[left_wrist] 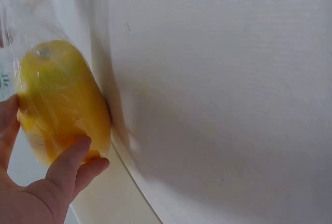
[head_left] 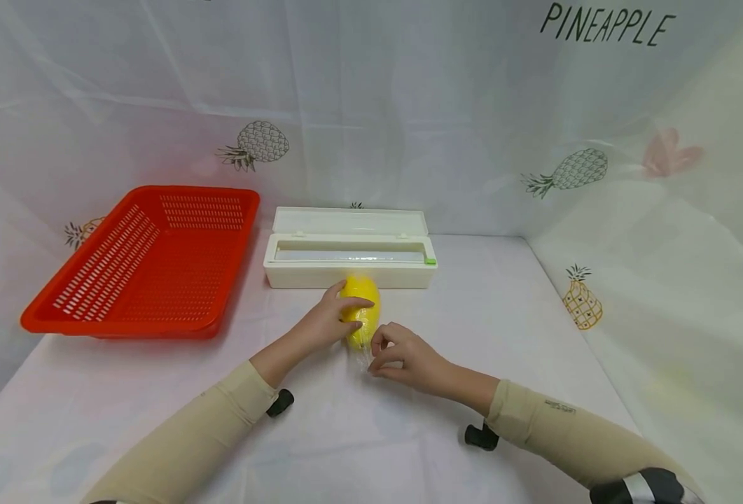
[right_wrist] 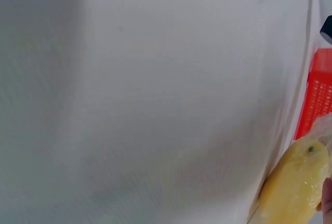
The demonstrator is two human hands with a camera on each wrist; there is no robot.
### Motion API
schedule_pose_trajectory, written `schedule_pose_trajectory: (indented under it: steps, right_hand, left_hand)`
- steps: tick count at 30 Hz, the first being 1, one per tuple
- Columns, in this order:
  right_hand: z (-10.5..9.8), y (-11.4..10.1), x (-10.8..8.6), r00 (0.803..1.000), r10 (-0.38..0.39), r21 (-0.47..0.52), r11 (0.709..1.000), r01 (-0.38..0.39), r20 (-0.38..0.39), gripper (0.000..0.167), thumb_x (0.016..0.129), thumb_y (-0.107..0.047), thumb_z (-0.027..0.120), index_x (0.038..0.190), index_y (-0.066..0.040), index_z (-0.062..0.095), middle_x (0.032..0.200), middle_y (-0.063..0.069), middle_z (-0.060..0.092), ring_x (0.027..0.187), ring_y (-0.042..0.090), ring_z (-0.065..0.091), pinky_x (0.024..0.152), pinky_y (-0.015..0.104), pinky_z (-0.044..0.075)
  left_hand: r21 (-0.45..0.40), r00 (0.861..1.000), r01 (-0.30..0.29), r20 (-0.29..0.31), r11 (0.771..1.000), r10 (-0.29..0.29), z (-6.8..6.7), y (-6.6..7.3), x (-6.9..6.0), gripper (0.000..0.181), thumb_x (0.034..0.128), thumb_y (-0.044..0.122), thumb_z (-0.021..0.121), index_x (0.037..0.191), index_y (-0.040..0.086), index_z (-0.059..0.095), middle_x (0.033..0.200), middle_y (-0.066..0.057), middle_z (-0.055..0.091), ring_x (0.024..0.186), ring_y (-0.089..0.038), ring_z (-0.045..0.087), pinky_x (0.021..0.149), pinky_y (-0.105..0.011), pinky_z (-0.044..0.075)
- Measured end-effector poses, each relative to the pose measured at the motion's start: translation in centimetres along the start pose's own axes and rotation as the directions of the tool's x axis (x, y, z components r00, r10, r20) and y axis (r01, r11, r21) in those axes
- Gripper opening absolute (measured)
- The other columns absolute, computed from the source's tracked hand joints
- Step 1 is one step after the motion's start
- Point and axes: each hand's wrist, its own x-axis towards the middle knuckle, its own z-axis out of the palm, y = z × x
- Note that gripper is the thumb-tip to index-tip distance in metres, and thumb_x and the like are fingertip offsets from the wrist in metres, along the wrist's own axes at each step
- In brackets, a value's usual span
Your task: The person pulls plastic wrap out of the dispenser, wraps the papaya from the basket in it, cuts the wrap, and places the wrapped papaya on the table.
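A smooth yellow mango (head_left: pixel 363 290), covered in clear plastic wrap (head_left: pixel 361 359), lies on the table in front of a white box. My left hand (head_left: pixel 328 320) holds the mango from its left side, fingers over the top and thumb lower down. In the left wrist view the left hand (left_wrist: pixel 46 187) grips the wrapped mango (left_wrist: pixel 62 99), and loose film sticks out past its stem end. My right hand (head_left: pixel 410 358), fingers bent, pinches the loose film at the near end. The right wrist view catches only part of the mango (right_wrist: pixel 293 187) and a fingertip.
The white cling film box (head_left: pixel 349 274) stands behind the mango, its lid (head_left: pixel 349 221) raised, with a roll inside. A red perforated basket (head_left: pixel 220 318) sits at the left. White patterned cloth (head_left: pixel 409 126) hangs behind and at the right. Small black cameras hang at both wrists.
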Motion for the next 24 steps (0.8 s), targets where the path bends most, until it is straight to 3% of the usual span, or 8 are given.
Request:
schedule_pose_trajectory:
  steps: [3,6,10,15,19,24]
  right_hand:
    - [0.0,0.1,-0.3,1.0,-0.003,0.035,0.999,0.002,0.026,0.006,0.081,-0.011,0.081,0.081,-0.014,0.076,0.096,-0.008,0.052,0.095,0.011,0.048,0.081,0.023,0.045]
    - [0.1,0.1,-0.4,1.0,0.001,0.006,1.0,-0.001,0.0,0.019,0.076,-0.014,0.085,0.093,-0.013,0.077,0.097,-0.007,0.053,0.094,0.011,0.048,0.079,0.022,0.045]
    - [0.5,-0.1,0.0,1.0,-0.027,-0.143,0.989,0.027,0.005,0.037,0.071,-0.023,0.089,0.105,-0.015,0.077,0.098,-0.005,0.051,0.092,0.013,0.048,0.08,0.025,0.042]
    - [1.0,-0.6,0.5,0.995,-0.09,-0.335,0.937,0.101,0.049,0.02,0.073,-0.023,0.087,0.092,-0.021,0.08,0.094,-0.002,0.053,0.09,0.016,0.049,0.082,0.027,0.043]
    - [0.9,-0.9,0.4,0.99,-0.141,-0.313,0.94,0.136,0.007,0.013,0.074,-0.018,0.086,0.086,-0.019,0.081,0.092,-0.002,0.055,0.088,0.016,0.05,0.08,0.025,0.042]
    - [0.7,-1.0,0.1,0.973,-0.227,-0.239,0.948,0.211,-0.042,0.017,0.073,-0.015,0.087,0.089,-0.018,0.08,0.094,-0.003,0.057,0.087,0.014,0.052,0.079,0.022,0.043]
  left_hand:
    - [-0.018,1.0,-0.006,0.005,1.0,0.006,-0.1,-0.1,0.0,0.041,0.0887,0.012,0.072,0.128,0.022,0.066,0.157,-0.022,0.016,0.137,-0.045,0.03,0.1,-0.054,0.042]
    - [-0.02,1.0,-0.01,0.01,1.0,0.011,-0.3,0.0,-0.1,0.04,0.0884,0.013,0.072,0.127,0.022,0.066,0.157,-0.022,0.016,0.137,-0.045,0.031,0.1,-0.054,0.043]
    - [-0.023,1.0,-0.005,0.011,1.0,0.005,-0.4,-0.1,-0.1,0.04,0.0885,0.014,0.072,0.127,0.023,0.067,0.157,-0.021,0.016,0.135,-0.045,0.033,0.098,-0.053,0.044]
    - [-0.043,1.0,0.004,0.019,0.999,-0.003,-0.4,-0.3,0.1,0.038,0.0893,0.018,0.071,0.127,0.023,0.067,0.158,-0.02,0.014,0.137,-0.046,0.029,0.1,-0.055,0.042]
    - [-0.05,1.0,0.009,0.021,0.999,-0.008,-0.3,0.0,-0.1,0.038,0.0892,0.019,0.072,0.127,0.023,0.067,0.159,-0.02,0.013,0.139,-0.046,0.025,0.103,-0.059,0.036]
    - [-0.053,1.0,0.017,0.013,0.998,-0.016,0.2,0.6,-0.7,0.038,0.0887,0.018,0.072,0.126,0.023,0.067,0.158,-0.02,0.016,0.138,-0.045,0.028,0.104,-0.059,0.035]
